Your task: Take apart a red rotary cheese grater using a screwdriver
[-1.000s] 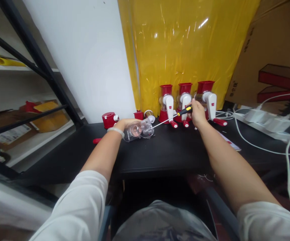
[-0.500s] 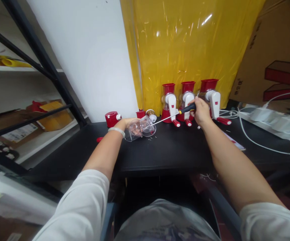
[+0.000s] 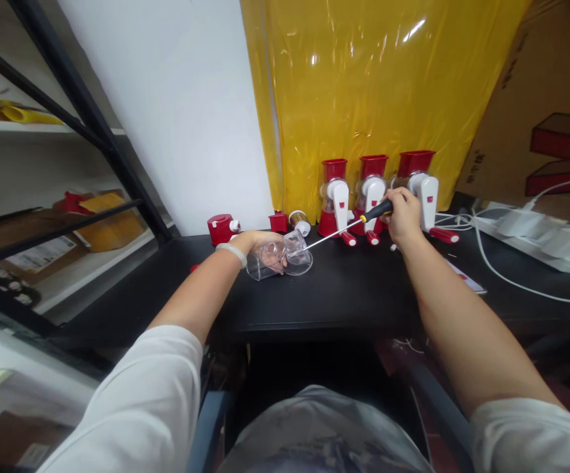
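Observation:
My left hand [image 3: 259,244] is closed on a clear plastic grater housing [image 3: 299,264], which lies tilted on its side just over the black table. Part of the fingers shows through the clear wall. In my right hand [image 3: 404,213] is a screwdriver [image 3: 334,232] with a black and yellow handle, its long shaft slanting down to the left. The tip reaches the housing's near opening; whether it touches the wall I cannot tell. Behind the housing lie a metal grater drum [image 3: 299,221] with a white end and a small red part [image 3: 278,222]. A red base [image 3: 220,228] stands left of them.
Three red and white rotary graters [image 3: 374,190] with crank handles stand along the yellow sheet [image 3: 388,79]. A phone-like flat item [image 3: 467,277], white cables and a power strip [image 3: 555,243] lie on the right of the black table [image 3: 344,302]. Metal shelving [image 3: 83,125] rises at left.
The clear housing has turned slightly in my left hand, showing more of the fingers through it. The screwdriver has shifted a little with it, its tip still at the housing. The view has moved slightly.

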The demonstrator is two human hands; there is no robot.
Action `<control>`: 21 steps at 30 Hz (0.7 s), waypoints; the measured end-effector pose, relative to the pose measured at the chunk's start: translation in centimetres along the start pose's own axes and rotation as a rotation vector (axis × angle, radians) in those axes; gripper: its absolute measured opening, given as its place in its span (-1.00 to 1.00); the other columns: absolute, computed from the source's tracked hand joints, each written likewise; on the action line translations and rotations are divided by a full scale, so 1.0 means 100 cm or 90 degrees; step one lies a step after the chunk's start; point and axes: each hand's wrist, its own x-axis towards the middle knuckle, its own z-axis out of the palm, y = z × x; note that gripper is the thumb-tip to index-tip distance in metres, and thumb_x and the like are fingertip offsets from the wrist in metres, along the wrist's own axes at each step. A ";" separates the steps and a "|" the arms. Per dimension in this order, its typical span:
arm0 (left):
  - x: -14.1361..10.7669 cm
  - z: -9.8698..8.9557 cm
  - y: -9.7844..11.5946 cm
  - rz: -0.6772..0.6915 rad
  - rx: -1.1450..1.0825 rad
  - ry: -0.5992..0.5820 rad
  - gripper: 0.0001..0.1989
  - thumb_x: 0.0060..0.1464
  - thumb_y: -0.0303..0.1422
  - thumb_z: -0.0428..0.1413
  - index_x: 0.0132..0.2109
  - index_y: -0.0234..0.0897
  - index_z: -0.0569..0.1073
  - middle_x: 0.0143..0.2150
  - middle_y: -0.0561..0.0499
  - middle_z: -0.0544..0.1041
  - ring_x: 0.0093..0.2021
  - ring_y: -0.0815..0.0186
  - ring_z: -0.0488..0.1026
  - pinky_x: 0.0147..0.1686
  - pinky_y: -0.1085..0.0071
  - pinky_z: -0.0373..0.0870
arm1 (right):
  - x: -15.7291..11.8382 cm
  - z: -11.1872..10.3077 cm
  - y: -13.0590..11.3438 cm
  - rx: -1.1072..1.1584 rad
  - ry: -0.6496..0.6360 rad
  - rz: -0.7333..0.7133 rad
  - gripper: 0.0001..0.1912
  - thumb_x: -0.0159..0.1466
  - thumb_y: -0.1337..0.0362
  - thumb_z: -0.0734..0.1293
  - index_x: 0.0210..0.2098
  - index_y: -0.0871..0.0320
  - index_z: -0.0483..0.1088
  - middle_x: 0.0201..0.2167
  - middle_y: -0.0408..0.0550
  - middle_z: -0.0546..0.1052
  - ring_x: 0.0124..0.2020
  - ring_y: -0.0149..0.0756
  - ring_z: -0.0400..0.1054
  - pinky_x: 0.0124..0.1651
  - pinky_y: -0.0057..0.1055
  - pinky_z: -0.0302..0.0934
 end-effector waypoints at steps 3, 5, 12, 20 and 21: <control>0.005 -0.001 -0.002 -0.061 -0.037 0.010 -0.61 -0.02 -0.05 0.28 -0.17 -0.25 0.60 -0.37 -0.17 0.66 -0.35 0.03 0.67 -0.23 0.05 0.68 | 0.003 -0.002 0.003 -0.015 0.014 -0.002 -0.67 0.18 0.11 0.46 -0.49 0.07 0.26 -0.58 -0.26 0.35 -0.67 -0.51 0.05 -0.73 -0.55 -0.15; 0.007 -0.003 -0.003 -0.070 -0.056 0.030 -0.62 0.00 -0.07 0.29 -0.14 -0.26 0.62 -0.36 -0.16 0.66 -0.32 0.05 0.68 -0.19 0.07 0.66 | 0.004 -0.002 0.005 -0.015 0.024 0.009 -0.71 0.17 0.14 0.44 -0.50 0.07 0.27 -0.58 -0.26 0.34 -0.68 -0.51 0.03 -0.73 -0.54 -0.16; 0.012 -0.015 -0.004 -0.042 -0.040 0.161 -0.71 0.02 -0.19 0.37 -0.15 -0.26 0.65 -0.38 -0.11 0.65 -0.25 0.07 0.65 -0.10 0.11 0.59 | 0.002 -0.001 0.007 -0.032 0.029 0.014 -0.73 0.17 0.17 0.43 -0.51 0.07 0.26 -0.58 -0.23 0.33 -0.65 -0.48 0.06 -0.71 -0.54 -0.14; -0.025 -0.018 -0.016 0.189 -0.216 0.141 -0.37 0.18 0.27 0.17 -0.07 -0.24 0.58 -0.06 -0.23 0.67 -0.06 0.03 0.62 -0.02 0.09 0.54 | 0.000 0.001 0.011 -0.051 0.037 0.010 -0.78 0.14 0.16 0.42 -0.47 0.08 0.30 -0.56 -0.24 0.34 -0.61 -0.46 0.14 -0.69 -0.57 -0.05; -0.027 -0.018 -0.018 0.223 -0.207 0.113 -0.40 0.15 0.22 0.23 -0.01 -0.22 0.58 0.02 -0.23 0.66 -0.01 0.02 0.62 -0.02 0.10 0.53 | -0.001 0.000 0.012 -0.058 0.036 0.008 -0.79 0.14 0.15 0.41 -0.46 0.08 0.31 -0.55 -0.23 0.35 -0.60 -0.46 0.16 -0.68 -0.57 -0.03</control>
